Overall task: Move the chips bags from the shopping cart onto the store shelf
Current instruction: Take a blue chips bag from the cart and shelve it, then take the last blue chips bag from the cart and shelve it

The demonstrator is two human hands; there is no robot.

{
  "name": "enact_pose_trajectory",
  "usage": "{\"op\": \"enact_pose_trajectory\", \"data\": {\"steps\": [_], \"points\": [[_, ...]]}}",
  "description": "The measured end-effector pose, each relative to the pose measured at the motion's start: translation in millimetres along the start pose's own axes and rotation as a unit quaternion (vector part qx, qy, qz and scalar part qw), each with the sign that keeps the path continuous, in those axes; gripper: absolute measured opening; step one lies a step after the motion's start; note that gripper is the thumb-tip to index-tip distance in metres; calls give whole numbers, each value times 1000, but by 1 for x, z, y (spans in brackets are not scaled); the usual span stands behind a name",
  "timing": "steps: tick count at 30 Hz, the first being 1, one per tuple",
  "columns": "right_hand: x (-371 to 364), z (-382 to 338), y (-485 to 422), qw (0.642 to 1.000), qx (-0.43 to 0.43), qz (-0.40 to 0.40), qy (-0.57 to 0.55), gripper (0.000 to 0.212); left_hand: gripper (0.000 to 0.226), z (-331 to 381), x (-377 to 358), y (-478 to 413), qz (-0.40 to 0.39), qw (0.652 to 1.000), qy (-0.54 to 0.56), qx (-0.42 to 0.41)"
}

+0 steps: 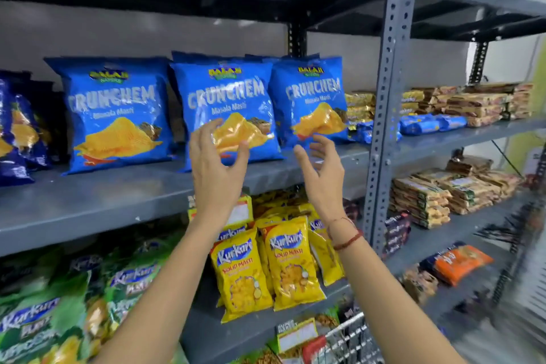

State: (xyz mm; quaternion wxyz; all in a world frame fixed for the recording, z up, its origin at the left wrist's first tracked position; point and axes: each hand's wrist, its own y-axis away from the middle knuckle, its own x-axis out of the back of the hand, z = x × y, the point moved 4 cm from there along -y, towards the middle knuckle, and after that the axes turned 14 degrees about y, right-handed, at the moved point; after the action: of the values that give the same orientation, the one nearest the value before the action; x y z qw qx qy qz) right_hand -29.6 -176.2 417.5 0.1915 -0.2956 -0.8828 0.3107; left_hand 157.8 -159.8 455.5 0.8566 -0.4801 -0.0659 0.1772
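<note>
Three blue Crunchem chips bags stand upright in a row on the grey store shelf (88, 201): the left bag (115, 115), the middle bag (230, 103) and the right bag (310, 97). My left hand (215, 165) is raised in front of the middle bag's lower edge, fingers spread, fingertips at or just off the bag. My right hand (322, 174) hovers open below the right bag, holding nothing. The wire rim of the shopping cart (345, 334) shows at the bottom, right of centre.
Yellow Kurkure bags (266, 263) and green Kurkure bags (44, 319) fill the shelf below. A perforated grey upright post (387, 103) divides the racks. Right of it lie biscuit packs (472, 103) and stacked packets (428, 195). Dark blue bags (17, 133) sit at far left.
</note>
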Motion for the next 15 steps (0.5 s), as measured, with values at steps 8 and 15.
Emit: {"op": "enact_pose_trajectory", "data": {"steps": [8, 15], "points": [[113, 144, 124, 977, -183, 62, 87, 26, 25, -22, -99, 178, -231, 961, 106, 113], [203, 272, 268, 892, -401, 84, 191, 27, 27, -67, -170, 343, -453, 849, 70, 262]]}}
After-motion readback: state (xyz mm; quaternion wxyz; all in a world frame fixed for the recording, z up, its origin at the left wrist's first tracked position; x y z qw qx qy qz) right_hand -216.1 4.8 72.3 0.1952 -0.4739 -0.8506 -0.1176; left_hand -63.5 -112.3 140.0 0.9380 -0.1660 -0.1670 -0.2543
